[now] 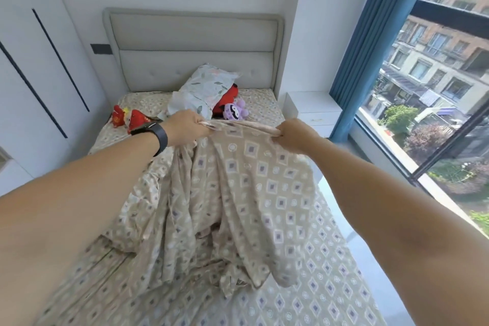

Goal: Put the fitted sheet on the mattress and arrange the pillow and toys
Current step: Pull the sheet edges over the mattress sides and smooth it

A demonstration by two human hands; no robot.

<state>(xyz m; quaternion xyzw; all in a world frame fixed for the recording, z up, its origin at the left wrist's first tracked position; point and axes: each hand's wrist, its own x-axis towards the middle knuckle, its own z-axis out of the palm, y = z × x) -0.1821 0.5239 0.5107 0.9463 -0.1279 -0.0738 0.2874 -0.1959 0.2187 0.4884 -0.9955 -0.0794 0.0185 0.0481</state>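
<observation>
Both fists clench sheet | left hand (185, 126), right hand (293, 135) | soft diamond-print sheet (251, 193), draped folds

Beige sheet (246, 193) with purple-white diamonds; leaf-print white pillow (202, 90); red toys (127, 118); purple plush (235, 112); blue curtain (370, 42).

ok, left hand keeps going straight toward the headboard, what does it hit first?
Most likely the pillow, lying just beyond the left hand, which grips the sheet. Depth is unclear from one view; it may pass above it.
</observation>
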